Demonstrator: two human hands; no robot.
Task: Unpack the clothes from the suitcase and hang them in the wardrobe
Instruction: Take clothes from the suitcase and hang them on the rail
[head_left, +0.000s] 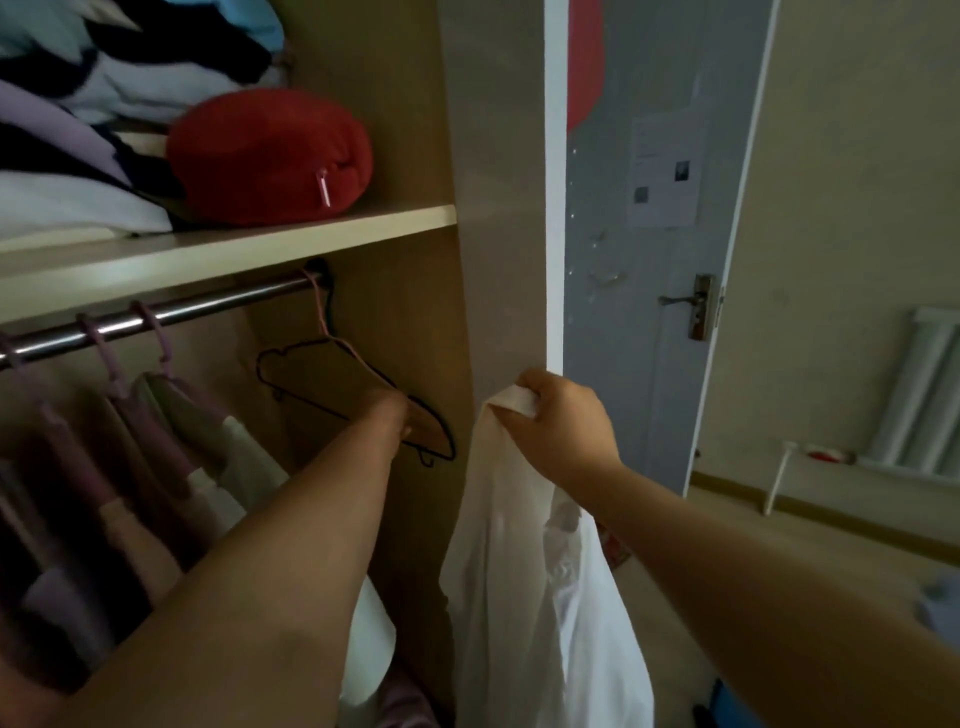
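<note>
A white shirt (524, 571) hangs down in front of the wardrobe's right side panel, and my right hand (561, 421) grips its top edge. My left hand (387, 415) reaches into the wardrobe and is at the lower bar of the empty hangers, a pink one (322, 317) and a black one (291, 384), which hang at the right end of the metal rail (156, 314). The fingers of my left hand are hidden behind the hand, so the grip is unclear. The suitcase is out of view.
Several garments (156, 447) on purple hangers fill the rail's left part. The shelf (234, 244) above holds folded clothes and a red bundle (270, 156). A grey room door (649, 312) stands right of the wardrobe, with a radiator (914, 389) on the far wall.
</note>
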